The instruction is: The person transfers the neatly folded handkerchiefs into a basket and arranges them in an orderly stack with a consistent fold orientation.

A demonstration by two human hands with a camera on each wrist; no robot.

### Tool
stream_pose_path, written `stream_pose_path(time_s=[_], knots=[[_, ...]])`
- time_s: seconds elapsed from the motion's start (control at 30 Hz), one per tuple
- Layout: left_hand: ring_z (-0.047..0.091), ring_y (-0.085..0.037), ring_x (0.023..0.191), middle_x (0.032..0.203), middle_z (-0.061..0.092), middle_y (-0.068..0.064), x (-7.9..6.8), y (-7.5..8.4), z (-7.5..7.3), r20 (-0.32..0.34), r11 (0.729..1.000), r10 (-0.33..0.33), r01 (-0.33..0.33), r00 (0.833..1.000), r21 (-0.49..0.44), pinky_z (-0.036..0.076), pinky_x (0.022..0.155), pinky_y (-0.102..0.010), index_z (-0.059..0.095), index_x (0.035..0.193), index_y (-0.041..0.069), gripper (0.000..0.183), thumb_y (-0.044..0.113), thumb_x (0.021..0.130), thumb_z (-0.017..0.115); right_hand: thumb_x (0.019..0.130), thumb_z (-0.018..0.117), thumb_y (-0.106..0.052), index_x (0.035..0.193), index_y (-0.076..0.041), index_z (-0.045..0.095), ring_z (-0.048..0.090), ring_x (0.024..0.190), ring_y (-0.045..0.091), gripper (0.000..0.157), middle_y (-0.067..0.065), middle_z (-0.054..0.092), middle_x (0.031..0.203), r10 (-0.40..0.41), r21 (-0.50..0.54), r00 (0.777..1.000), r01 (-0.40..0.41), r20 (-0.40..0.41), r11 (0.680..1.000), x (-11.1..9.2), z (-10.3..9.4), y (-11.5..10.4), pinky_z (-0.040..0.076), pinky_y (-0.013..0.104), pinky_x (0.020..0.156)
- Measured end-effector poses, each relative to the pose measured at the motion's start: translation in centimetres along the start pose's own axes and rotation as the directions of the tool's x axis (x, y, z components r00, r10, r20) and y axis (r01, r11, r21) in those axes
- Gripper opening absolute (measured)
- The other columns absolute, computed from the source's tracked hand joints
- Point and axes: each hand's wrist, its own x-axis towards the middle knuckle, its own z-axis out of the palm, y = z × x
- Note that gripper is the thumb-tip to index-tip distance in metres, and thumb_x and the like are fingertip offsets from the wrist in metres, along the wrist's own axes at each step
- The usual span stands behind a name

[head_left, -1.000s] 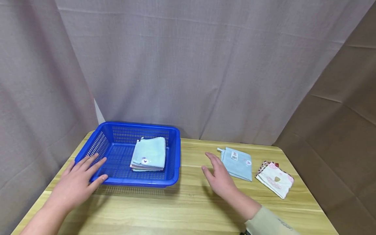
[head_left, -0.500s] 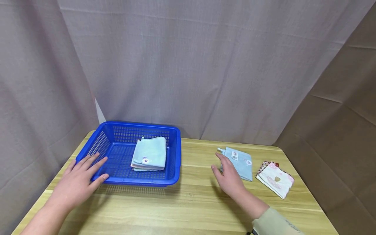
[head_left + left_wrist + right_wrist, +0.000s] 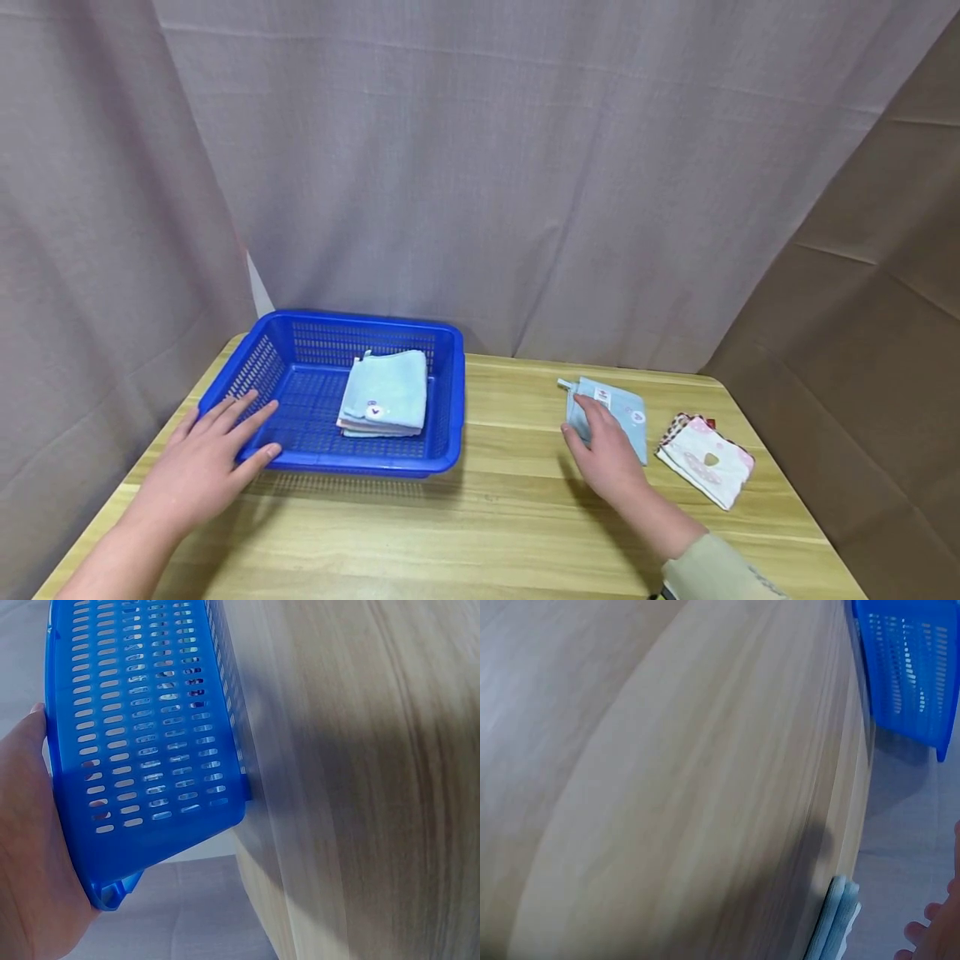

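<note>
My left hand rests with spread, straight fingers on the near left corner of the blue plastic basket. In the left wrist view its thumb side lies along the basket's rim. Folded small towels, a light blue one on top, sit in the basket's right half. My right hand, fingers extended and holding nothing, hovers over the left part of a folded light blue towel with a white label. The right wrist view shows a gap between the fingers and that towel.
A folded white and pink towel with a brown-spotted edge lies right of the blue towel. The wooden table ends at a grey curtain behind and a brown cloth at the right.
My right hand has moved to the right, from bare table to over the light blue towel. The left hand stays on the basket corner.
</note>
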Motion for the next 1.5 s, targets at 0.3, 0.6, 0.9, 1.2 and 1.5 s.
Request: stream_pose_path(time_s=[0.3,0.6,0.9,1.2,1.5], knots=[[0.036,-0.05,0.135,0.15,0.043,-0.02,0.0,-0.1,0.3,-0.019,1.0,0.006,-0.006,1.0,0.002,0.006,0.115,-0.067,0.052,0.145,0.015,0.06,0.052,0.097,0.057,0.101,0.056,-0.029,0.143,-0.001,0.046,0.043,0.134,0.045,0.052,0.024,0.046,0.145,0.03,-0.025,1.0,-0.031,-0.008,0.999,-0.3,-0.7,1.5,0.034,0.057,0.109],[0.035,-0.05,0.136,0.152,0.041,-0.02,0.1,0.0,-0.1,0.003,1.0,-0.009,0.009,1.0,0.004,0.008,0.113,-0.068,0.05,0.147,0.016,0.062,0.053,0.097,0.056,0.101,0.056,-0.031,0.142,-0.001,0.048,0.044,0.132,0.045,0.051,0.026,0.048,0.142,0.082,-0.022,0.997,-0.082,0.003,0.996,-0.1,-1.4,2.5,0.036,0.059,0.107],[0.035,-0.049,0.136,0.151,0.042,-0.02,0.0,0.0,0.0,-0.006,1.0,-0.008,0.008,1.0,-0.001,0.009,0.113,-0.069,0.051,0.146,0.016,0.062,0.054,0.097,0.055,0.1,0.055,-0.034,0.142,0.0,0.047,0.043,0.131,0.049,0.054,0.028,0.046,0.143,0.158,-0.07,0.985,-0.153,0.07,0.986,0.4,-2.3,3.5,0.037,0.061,0.104],[0.035,-0.05,0.136,0.151,0.042,-0.02,0.2,0.0,0.0,-0.003,1.0,-0.013,0.013,1.0,0.0,0.013,0.11,-0.071,0.051,0.146,0.016,0.064,0.057,0.097,0.052,0.102,0.05,-0.04,0.146,0.002,0.04,0.038,0.134,0.051,0.062,0.032,0.039,0.147,0.244,-0.108,0.959,-0.23,0.142,0.967,1.0,-3.0,4.8,0.036,0.063,0.105],[0.036,-0.05,0.136,0.151,0.043,-0.02,0.0,0.1,0.0,-0.009,1.0,-0.011,0.011,1.0,0.0,0.014,0.11,-0.07,0.051,0.145,0.016,0.063,0.057,0.097,0.053,0.101,0.051,-0.036,0.145,0.008,0.038,0.038,0.133,0.052,0.063,0.035,0.039,0.145,0.292,-0.136,0.943,-0.272,0.161,0.953,1.5,-3.2,5.5,0.035,0.064,0.105]])
